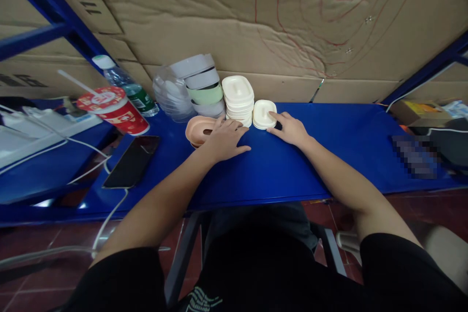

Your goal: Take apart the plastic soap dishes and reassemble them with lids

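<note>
My left hand (224, 139) lies flat on the blue table (329, 156), fingers spread, its fingertips touching a peach plastic tray (197, 130). My right hand (288, 129) rests on the table with fingers stretched out, touching the edge of a short cream lid stack (263, 113). Between them stands a taller stack of cream lids (238, 99). Behind the peach tray leans a stack of grey and green trays (203, 85). Neither hand holds anything.
A red cup with a straw (114, 109) and a water bottle (126, 83) stand at the left, beside a black phone (132, 161) with a white cable. Clear plastic containers (170, 95) sit by the trays. A cardboard wall (256, 19) closes the back.
</note>
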A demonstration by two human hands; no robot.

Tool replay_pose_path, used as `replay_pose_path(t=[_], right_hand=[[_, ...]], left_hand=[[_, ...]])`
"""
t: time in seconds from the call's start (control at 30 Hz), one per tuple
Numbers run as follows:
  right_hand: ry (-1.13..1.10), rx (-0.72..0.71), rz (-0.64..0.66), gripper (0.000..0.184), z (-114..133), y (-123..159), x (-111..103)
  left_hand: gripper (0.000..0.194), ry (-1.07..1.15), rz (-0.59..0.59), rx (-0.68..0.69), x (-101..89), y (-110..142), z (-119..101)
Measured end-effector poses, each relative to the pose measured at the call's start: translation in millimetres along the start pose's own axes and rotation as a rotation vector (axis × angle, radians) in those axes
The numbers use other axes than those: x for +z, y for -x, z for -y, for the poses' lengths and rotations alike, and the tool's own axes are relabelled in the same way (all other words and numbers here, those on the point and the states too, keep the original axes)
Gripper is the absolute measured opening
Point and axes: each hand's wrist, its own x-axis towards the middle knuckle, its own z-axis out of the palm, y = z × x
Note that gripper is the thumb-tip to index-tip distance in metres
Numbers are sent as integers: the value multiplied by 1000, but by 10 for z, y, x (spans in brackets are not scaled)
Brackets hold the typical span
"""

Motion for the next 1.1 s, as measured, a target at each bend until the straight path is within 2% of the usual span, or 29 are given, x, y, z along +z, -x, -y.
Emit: replay_pose_path(t=[0.13, 0.2, 0.33, 0.43, 0.5, 0.57, 0.7, 0.8, 0.97, 1.03, 1.1], right_hand=[[-41, -3, -48, 52, -41, -61, 69], [-90, -8, -115, 46, -81, -62, 34], [-64, -31, -231, 46, -92, 73, -278], [-58, -156, -77, 43, 24, 262, -581], [-117, -265, 55, 42, 148, 378, -692], [-151, -330, 199, 37, 277, 454, -691], [-172, -362, 411, 23, 454, 467, -494], [-227, -373, 458, 24, 493, 430, -383], [-270, -352, 469, 26, 506, 416, -381], [-280, -360, 486, 27, 518, 420, -394], [-280, -366, 501, 28, 529, 422, -399]], left_hand=[[61, -7, -21, 6, 17, 4, 19], [58, -26, -41, 12, 24, 5, 32], [56, -55, -31, 0, 12, 11, 51], [58, -35, -22, -28, -8, 20, 62], [57, -19, -28, -43, -14, 23, 70], [56, -9, -28, -48, -13, 22, 76], [56, -9, -6, -53, -40, 26, 100], [68, -11, 13, -48, -120, 63, 158], [87, -17, 26, -70, -267, 164, 335], [88, -1, 40, -107, -305, 190, 387], [82, 13, 54, -113, -343, 202, 399]])
